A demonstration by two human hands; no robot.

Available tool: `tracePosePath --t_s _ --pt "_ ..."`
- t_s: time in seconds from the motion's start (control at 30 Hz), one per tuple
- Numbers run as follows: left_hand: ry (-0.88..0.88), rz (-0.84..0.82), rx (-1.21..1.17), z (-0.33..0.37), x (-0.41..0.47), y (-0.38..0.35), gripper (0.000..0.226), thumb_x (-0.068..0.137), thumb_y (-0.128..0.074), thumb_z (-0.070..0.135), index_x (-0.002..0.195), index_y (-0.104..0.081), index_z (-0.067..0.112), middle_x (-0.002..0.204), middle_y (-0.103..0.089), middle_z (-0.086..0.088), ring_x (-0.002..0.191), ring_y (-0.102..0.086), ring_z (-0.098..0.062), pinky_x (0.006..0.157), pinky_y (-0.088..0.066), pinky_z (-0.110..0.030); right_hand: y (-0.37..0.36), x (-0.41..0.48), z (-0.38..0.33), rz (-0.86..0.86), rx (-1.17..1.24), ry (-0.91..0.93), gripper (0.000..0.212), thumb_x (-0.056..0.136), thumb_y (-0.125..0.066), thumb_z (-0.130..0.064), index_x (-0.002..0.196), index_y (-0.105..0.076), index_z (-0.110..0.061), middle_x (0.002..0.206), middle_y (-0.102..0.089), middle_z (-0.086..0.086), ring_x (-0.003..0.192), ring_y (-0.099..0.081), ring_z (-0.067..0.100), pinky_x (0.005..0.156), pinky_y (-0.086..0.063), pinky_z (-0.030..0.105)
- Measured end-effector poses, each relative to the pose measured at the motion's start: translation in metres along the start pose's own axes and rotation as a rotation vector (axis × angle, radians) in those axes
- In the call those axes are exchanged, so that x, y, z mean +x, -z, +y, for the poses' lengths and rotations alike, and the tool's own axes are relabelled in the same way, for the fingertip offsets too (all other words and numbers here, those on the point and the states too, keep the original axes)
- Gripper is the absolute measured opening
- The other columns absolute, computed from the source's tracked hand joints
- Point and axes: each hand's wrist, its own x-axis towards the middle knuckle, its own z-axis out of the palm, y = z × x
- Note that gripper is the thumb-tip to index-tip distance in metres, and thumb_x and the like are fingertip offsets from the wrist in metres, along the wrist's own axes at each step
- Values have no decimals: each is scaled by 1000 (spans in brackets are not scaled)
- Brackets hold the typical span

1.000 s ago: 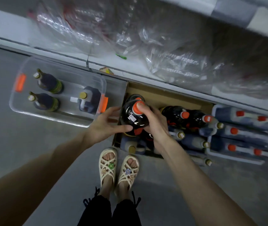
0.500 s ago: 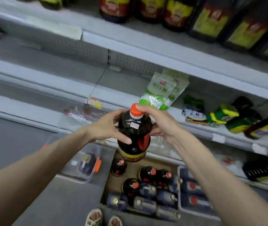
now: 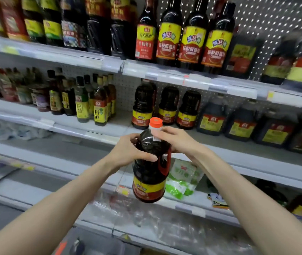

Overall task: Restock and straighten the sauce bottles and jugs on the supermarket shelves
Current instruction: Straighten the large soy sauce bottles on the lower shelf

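Note:
I hold a dark sauce bottle point(image 3: 149, 173) with an orange cap, a red side handle and a yellow-and-red label in front of the shelves, at chest height. My left hand point(image 3: 128, 152) grips its shoulder from the left. My right hand point(image 3: 176, 139) grips its neck and upper right side. Just beyond it, three matching bottles point(image 3: 166, 106) stand in a row on the middle shelf point(image 3: 109, 129), with bare shelf in front of them.
Dark jugs point(image 3: 242, 122) stand right of the matching bottles, slim bottles point(image 3: 91, 100) to their left. Tall bottles point(image 3: 192, 34) fill the top shelf. A green-and-white pouch point(image 3: 183, 179) lies on a lower shelf, clear plastic wrap point(image 3: 164, 223) below it.
Both hands have lifted the bottle from the box on the floor up to the middle shelf's height. The view swung up from the floor to the shelves.

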Motion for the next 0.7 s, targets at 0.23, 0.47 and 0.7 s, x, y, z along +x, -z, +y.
tracePosePath --t_s 0.23,0.47,0.7 --pt "-18 -4 90 9 37 63 84 37 -95 34 114 -65 19 102 -73 5 96 -68 -9 88 -54 -32 -33 46 -38 121 11 94 33 87 -62 -53 108 -70 -29 102 -70 -15 102 -63 3 96 -50 31" --pt "-83 -34 135 6 88 125 70 45 -96 25 107 -65 20 100 -71 7 94 -67 -9 88 -55 -34 -71 106 -58 300 36 102 34 83 -60 -61 107 -67 -37 113 -66 -14 108 -60 8 100 -48 40" --pt "-110 -119 77 3 128 138 61 45 -97 25 94 -61 33 97 -70 9 94 -66 -10 89 -55 -37 -74 135 -66 417 43 100 20 86 -60 -56 98 -67 -42 103 -69 -17 100 -64 4 93 -52 33"
